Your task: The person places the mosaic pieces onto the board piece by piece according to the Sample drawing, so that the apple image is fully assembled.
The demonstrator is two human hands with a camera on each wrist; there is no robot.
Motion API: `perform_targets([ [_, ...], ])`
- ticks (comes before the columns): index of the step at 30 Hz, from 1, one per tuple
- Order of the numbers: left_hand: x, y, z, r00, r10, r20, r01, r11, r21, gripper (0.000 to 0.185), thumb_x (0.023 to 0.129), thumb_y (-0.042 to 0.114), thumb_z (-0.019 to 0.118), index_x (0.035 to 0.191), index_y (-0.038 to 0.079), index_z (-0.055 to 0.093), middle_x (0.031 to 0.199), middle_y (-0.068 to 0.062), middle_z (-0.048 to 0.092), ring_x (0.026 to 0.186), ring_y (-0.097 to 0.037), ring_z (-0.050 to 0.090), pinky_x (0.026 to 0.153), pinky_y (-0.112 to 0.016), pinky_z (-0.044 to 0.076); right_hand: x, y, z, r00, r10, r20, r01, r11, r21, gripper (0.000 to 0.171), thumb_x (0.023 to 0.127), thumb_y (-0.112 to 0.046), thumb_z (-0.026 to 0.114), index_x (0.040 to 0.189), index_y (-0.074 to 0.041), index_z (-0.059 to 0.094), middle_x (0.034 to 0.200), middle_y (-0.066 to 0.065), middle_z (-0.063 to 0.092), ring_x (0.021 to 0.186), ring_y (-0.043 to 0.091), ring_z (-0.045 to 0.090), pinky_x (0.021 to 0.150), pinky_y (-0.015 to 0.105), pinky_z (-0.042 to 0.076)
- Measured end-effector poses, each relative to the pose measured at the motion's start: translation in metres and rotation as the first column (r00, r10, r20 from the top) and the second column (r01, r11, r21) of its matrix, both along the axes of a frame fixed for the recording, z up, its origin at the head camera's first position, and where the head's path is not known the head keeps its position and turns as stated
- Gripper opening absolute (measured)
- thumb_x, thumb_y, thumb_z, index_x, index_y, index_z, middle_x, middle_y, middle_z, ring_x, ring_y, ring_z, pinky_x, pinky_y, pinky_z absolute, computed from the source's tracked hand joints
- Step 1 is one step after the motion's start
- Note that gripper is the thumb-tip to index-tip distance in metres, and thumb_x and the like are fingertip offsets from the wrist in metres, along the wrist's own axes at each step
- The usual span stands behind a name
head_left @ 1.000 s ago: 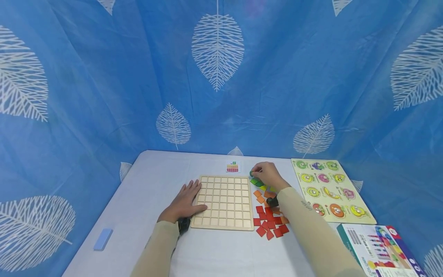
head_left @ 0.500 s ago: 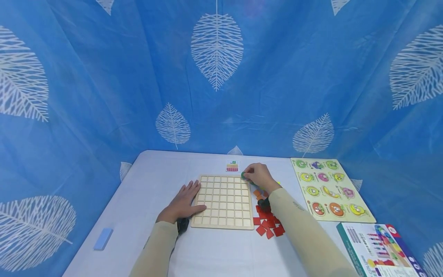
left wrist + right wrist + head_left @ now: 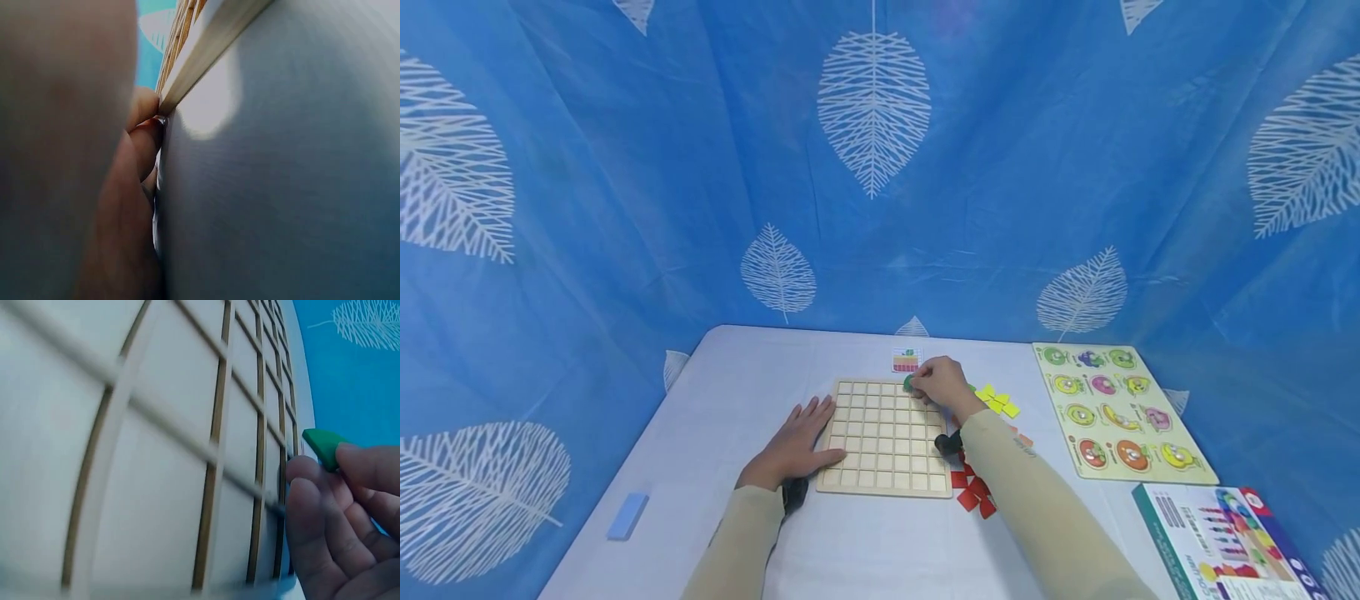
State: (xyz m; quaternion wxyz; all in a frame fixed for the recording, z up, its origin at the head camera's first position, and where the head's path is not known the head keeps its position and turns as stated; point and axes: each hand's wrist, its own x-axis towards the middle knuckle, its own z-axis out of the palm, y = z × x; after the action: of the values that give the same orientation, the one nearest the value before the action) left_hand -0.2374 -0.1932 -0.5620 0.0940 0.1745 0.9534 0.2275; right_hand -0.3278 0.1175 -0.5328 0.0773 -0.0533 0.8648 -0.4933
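Note:
A wooden grid board (image 3: 880,446) lies on the table with bare square compartments. My right hand (image 3: 942,385) is over its far edge, pinching a small green piece (image 3: 323,447) between thumb and fingers; in the right wrist view one side of that piece looks curved. My left hand (image 3: 792,443) rests flat at the board's left side, fingers straight, thumb lying over the rim. Behind the board lies a small picture card (image 3: 907,360) with a gridded drawing in red, orange and green. Red tiles (image 3: 976,492) and yellow tiles (image 3: 997,400) lie to the right, partly hidden by my right arm.
A fruit puzzle board (image 3: 1123,412) stands at the table's right, with a printed box (image 3: 1225,542) nearer me. On the left is a light blue block (image 3: 627,517). A blue leaf-patterned cloth (image 3: 985,208) hangs behind the table (image 3: 715,400).
My right hand, holding the green piece, has moved left from the loose tiles to above the board's far edge. Yellow tiles have come into view behind it. The left hand stays put.

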Motion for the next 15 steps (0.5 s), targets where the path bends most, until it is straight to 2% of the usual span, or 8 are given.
perform_targets([
  [7,0.007,-0.003,-0.001,1.000,0.001,-0.010,-0.001,1.000,-0.023,0.098,0.096,0.062,0.065,0.168,0.009,0.025,0.173,-0.007,0.022,0.159,-0.027,0.011,0.128,-0.047,0.006,0.002,-0.018,0.006,0.997,0.025,0.073,-0.021,0.998,-0.050,0.012,0.100,-0.006,0.072,0.094,0.003,0.077,0.081,0.014,0.075,0.072,0.027,0.075,0.064,0.035,0.064],
  [11,0.011,-0.004,-0.002,0.999,-0.015,-0.032,0.015,1.000,-0.021,0.097,0.097,0.061,0.064,0.167,0.007,0.027,0.172,-0.009,0.023,0.159,-0.029,0.013,0.128,-0.048,0.008,0.005,-0.024,0.011,0.989,-0.003,0.147,0.014,0.997,-0.074,0.012,0.099,-0.006,0.073,0.094,0.004,0.077,0.080,0.016,0.075,0.071,0.028,0.075,0.065,0.035,0.064],
  [15,0.013,-0.006,-0.003,0.999,-0.026,-0.039,0.025,0.999,-0.032,0.095,0.098,0.062,0.063,0.167,0.007,0.027,0.173,-0.008,0.023,0.159,-0.029,0.013,0.128,-0.048,0.007,0.006,-0.028,0.013,0.970,-0.029,0.240,0.071,0.984,-0.165,0.011,0.098,-0.004,0.072,0.097,0.006,0.076,0.082,0.020,0.075,0.072,0.029,0.076,0.069,0.037,0.065],
])
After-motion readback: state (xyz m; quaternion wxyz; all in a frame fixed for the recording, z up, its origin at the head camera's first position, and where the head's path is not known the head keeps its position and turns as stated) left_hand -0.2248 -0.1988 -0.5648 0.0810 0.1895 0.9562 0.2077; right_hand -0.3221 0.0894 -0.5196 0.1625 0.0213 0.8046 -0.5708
